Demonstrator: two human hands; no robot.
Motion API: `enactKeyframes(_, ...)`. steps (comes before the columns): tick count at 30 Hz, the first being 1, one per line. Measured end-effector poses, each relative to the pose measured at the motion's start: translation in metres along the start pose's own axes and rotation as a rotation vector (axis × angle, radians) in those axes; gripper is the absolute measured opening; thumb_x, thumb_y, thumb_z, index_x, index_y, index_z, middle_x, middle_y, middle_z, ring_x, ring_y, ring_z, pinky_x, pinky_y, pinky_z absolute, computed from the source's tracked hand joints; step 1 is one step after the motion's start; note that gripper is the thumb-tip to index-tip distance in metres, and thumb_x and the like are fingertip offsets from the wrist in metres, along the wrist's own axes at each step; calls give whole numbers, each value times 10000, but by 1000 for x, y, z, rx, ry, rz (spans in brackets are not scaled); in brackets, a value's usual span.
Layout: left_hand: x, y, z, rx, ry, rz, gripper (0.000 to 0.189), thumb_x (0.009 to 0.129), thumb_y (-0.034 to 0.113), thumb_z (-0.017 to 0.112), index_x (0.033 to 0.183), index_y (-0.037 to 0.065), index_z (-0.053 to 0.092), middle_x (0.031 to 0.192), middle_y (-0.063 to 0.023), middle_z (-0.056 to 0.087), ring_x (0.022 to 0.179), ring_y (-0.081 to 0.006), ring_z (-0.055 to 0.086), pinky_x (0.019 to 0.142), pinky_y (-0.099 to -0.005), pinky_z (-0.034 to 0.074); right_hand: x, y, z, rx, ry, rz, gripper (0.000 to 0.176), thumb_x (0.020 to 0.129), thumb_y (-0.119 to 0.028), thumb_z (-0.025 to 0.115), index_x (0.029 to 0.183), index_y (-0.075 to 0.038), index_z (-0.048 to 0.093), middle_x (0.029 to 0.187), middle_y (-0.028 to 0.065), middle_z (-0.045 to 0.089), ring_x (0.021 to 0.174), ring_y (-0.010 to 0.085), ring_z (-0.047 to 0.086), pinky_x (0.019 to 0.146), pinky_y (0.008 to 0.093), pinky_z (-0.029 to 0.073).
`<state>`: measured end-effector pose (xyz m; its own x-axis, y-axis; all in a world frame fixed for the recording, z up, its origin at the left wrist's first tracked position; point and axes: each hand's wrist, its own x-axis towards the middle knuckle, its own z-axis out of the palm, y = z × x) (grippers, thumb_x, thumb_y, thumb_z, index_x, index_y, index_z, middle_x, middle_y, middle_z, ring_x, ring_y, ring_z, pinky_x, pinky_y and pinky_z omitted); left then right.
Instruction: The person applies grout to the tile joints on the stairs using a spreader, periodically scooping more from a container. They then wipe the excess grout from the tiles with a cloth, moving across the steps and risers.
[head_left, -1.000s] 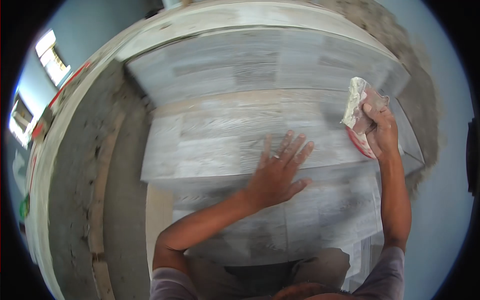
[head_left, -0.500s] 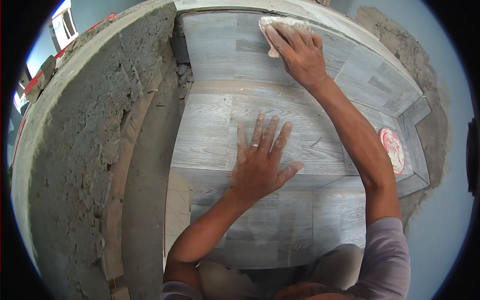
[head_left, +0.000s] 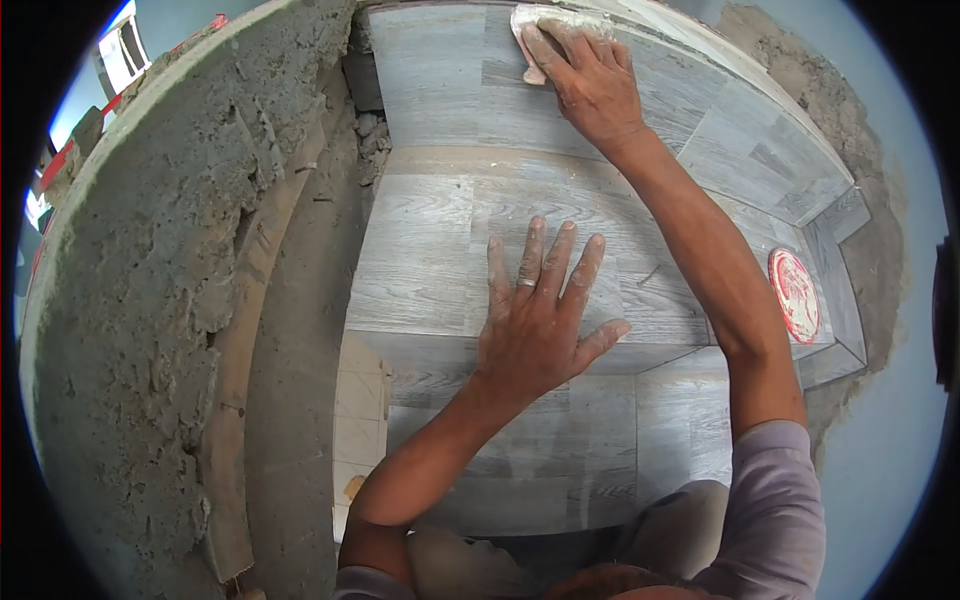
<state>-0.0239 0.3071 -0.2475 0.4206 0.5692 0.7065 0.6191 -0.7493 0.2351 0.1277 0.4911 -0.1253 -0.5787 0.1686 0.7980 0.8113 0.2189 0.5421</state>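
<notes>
My left hand [head_left: 533,325] lies flat with its fingers spread on the grey wood-look tile of the step tread [head_left: 415,250]. A ring shows on one of its fingers, and the fingertips are dusty. Farther up, my right hand [head_left: 600,95] presses a whitish cloth [head_left: 530,55] against the upper part of the tiled riser [head_left: 425,85]. The cloth is bunched under the fingers and smeared with white powder or paste. Part of it is hidden by the hand.
A red-rimmed round lid [head_left: 795,295] with white residue lies on the tread at the right. Rough concrete wall [head_left: 150,280] with a wooden board [head_left: 245,370] borders the left side. Rubble [head_left: 372,140] fills the gap beside the riser. A lower tiled step [head_left: 590,440] is in front of me.
The view has shifted slightly. My right hand and the cloth stay at the riser's upper edge, now a little nearer its top. My left hand remains flat on the tread.
</notes>
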Motion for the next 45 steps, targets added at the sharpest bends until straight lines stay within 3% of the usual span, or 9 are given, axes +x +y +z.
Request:
enactKeyframes(6, 2, 1, -1, 2, -31, -7, 847, 885, 630, 553, 1478, 52, 376, 1488, -259, 361, 1455, -448, 203, 1095, -750, 74, 6, -10, -10, 69, 60, -84, 430, 876, -196, 617, 1306, -206, 601, 1191, -18, 626, 1027, 148, 600, 870, 363, 455)
enactKeyframes(10, -1, 2, 0, -25, -20, -3, 845, 887, 625, 554, 1475, 44, 380, 1483, -264, 366, 1454, -452, 202, 1092, -753, 73, 23, -7, 2, -27, 46, 34, 594, 815, -86, 654, 1372, -275, 568, 1269, -62, 588, 1004, 156, 577, 834, 335, 406)
enactKeyframes(13, 1, 0, -1, -29, -6, 7, 842, 892, 625, 547, 1472, 38, 381, 1482, -266, 367, 1452, -458, 203, 1090, -754, 73, 17, -13, 11, 24, 127, 6, 401, 863, -113, 573, 1259, -132, 635, 1187, 88, 636, 1005, 271, 604, 890, 412, 451)
enactKeyframes(15, 0, 0, -1, -29, -15, 5, 839, 896, 626, 540, 1471, 34, 383, 1482, -266, 367, 1451, -460, 203, 1091, -753, 72, 8, -13, 19, 14, 102, -9, 581, 816, -79, 654, 1361, -265, 576, 1273, -53, 587, 1008, 164, 576, 832, 342, 406)
enactKeyframes(34, 0, 1, 0, -24, -28, -5, 841, 896, 645, 536, 1461, 37, 403, 1466, -259, 406, 1436, -480, 230, 1116, -710, 49, -4, 28, -8, -9, 36, -14, 598, 822, -63, 657, 1368, -286, 562, 1264, -59, 605, 1026, 145, 593, 837, 335, 425)
enactKeyframes(36, 1, 1, -1, -14, -29, -1, 843, 896, 649, 532, 1462, 38, 402, 1466, -261, 405, 1438, -481, 226, 1115, -711, 49, -9, 24, -7, -8, 33, -56, 464, 855, -140, 636, 1305, -250, 610, 1194, -28, 640, 944, 162, 622, 831, 341, 436)
enactKeyframes(42, 1, 1, 1, -15, -40, -14, 839, 896, 643, 538, 1461, 38, 403, 1474, -257, 400, 1440, -477, 226, 1117, -708, 78, 27, 51, -27, 101, 71, -115, 456, 822, -74, 684, 1233, -272, 672, 1073, -13, 695, 989, 166, 628, 821, 340, 455)
enactKeyframes(44, 2, 2, 1, -10, -30, 6, 845, 892, 642, 546, 1466, 40, 397, 1475, -254, 400, 1439, -477, 228, 1118, -703, 92, 79, 53, -45, 621, 20, 151, 316, 861, -26, 595, 1157, -89, 687, 1030, 112, 694, 941, 266, 634, 871, 391, 479)
enactKeyframes(45, 2, 2, 1, -9, -40, 12, 845, 892, 642, 546, 1466, 40, 397, 1475, -254, 400, 1439, -477, 228, 1118, -703, 92, 100, 55, -49, 620, 22, 163, 316, 861, -26, 595, 1157, -89, 687, 1030, 112, 694, 941, 266, 634, 871, 391, 479)
